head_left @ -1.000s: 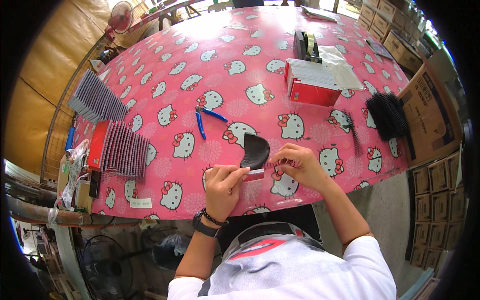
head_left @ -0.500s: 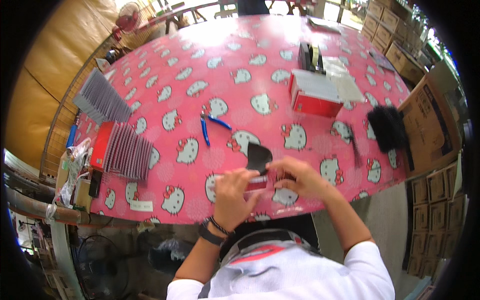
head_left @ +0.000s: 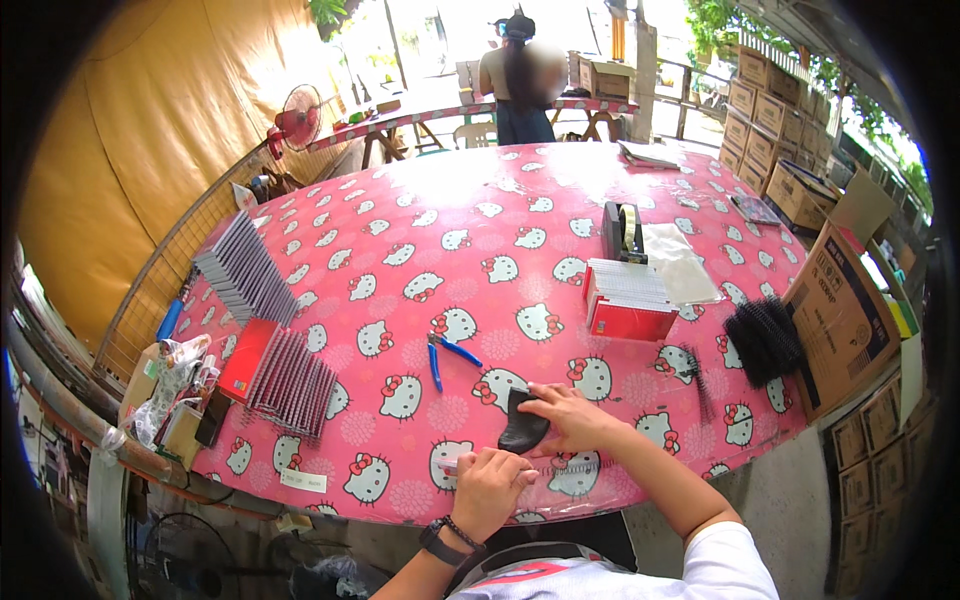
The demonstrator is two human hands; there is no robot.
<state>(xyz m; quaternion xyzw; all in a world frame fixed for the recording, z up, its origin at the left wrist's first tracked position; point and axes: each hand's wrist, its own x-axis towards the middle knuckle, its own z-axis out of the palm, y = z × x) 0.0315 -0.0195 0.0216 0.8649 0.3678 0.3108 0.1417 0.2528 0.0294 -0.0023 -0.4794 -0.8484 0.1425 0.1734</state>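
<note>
My left hand [head_left: 490,485] rests fisted at the near edge of the pink cartoon-cat tablecloth [head_left: 470,240], pinching a small pinkish strip that runs toward a wire spiral binding [head_left: 572,464]. My right hand [head_left: 572,418] lies flat just beyond it, fingers pressing on a black curved piece [head_left: 522,424]. The two hands are nearly touching. Blue-handled pliers [head_left: 446,353] lie a short way beyond them on the table.
A red stack of notebooks [head_left: 628,300] and a black tape dispenser [head_left: 622,232] stand at right centre. Black combs [head_left: 764,340] lie by a cardboard box [head_left: 838,318]. Fanned grey booklets [head_left: 290,384], [head_left: 244,270] sit left. A person stands at the far table [head_left: 520,80].
The view has tipped up, showing more of the far yard. My right hand has moved from the strip onto the black piece, which now lies flatter on the table.
</note>
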